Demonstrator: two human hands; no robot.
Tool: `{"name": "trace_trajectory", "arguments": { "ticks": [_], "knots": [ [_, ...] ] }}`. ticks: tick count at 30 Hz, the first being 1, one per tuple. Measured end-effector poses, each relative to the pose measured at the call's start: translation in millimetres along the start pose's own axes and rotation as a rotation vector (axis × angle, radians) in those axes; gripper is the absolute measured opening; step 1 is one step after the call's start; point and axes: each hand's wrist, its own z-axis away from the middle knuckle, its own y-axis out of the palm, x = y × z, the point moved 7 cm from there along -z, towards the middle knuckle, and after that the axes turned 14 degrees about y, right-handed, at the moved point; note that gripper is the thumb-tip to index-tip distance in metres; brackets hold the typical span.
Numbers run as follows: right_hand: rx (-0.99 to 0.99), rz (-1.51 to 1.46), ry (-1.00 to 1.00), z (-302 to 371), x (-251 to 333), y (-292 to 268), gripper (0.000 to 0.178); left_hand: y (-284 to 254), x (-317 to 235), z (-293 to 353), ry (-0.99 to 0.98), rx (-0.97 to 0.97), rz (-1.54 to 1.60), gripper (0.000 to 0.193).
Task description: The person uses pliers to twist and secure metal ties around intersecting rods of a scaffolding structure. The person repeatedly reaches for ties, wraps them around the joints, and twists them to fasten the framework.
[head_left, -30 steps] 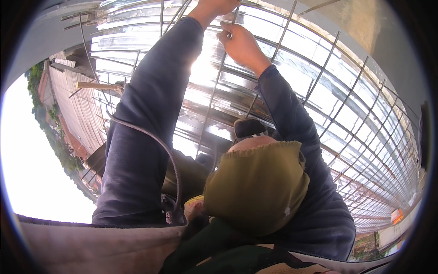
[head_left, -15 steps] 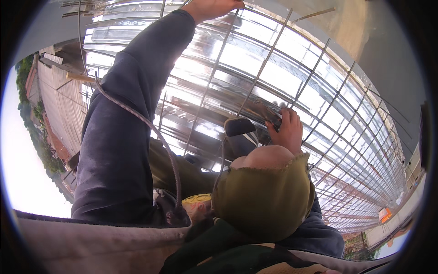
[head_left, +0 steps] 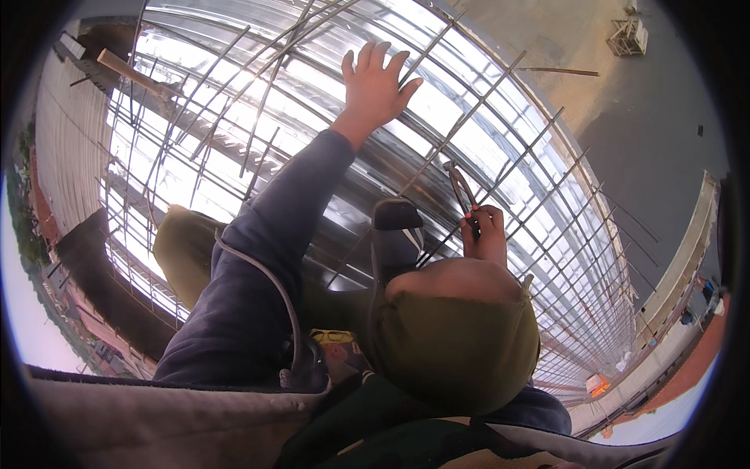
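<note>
My left hand (head_left: pixel 377 92) is stretched out over the rebar grid (head_left: pixel 461 119), fingers spread and nothing in it. Whether its palm touches the bars I cannot tell. In my right hand (head_left: pixel 486 234) is a pair of pincers (head_left: pixel 458 184), gripped by the handles with the jaws pointing away from me. The pincers lie just above the bars, beside my dark shoe (head_left: pixel 400 227). Under the grid runs shiny ribbed metal decking (head_left: pixel 414 168). My bent knee in olive trousers (head_left: pixel 457 352) hides part of my right forearm.
Several loose bars cross at the upper left, near a wooden stick (head_left: pixel 129 70). A thin bar (head_left: pixel 558 71) juts past the decking's far edge. Far below stands a small wooden frame (head_left: pixel 627 37). An orange object (head_left: pixel 598 384) lies at the lower right, near a concrete ledge (head_left: pixel 681 242).
My left hand has come back from the top edge and spread open above the grid. The pincers in my right hand now point farther away from me. The view has shifted.
</note>
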Motion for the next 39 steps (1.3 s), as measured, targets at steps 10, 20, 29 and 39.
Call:
{"name": "trace_trajectory", "arguments": {
  "ticks": [10,20,29,39],
  "knots": [
    [-0.321,0.654,-0.452,-122,194,-103,0.026,18,9,7,-0.155,-0.001,0.038,0.041],
    [-0.400,1.837,-0.325,-217,323,-62,0.031,17,11,11,-0.181,-0.166,0.058,0.033],
    [-0.427,2.075,-0.075,-222,339,-26,0.047,17,16,17,-0.194,-0.199,0.057,0.031],
    [-0.301,1.955,-0.589,-250,329,-48,0.023,16,17,12,-0.198,-0.141,0.027,0.038]
  ]
}}
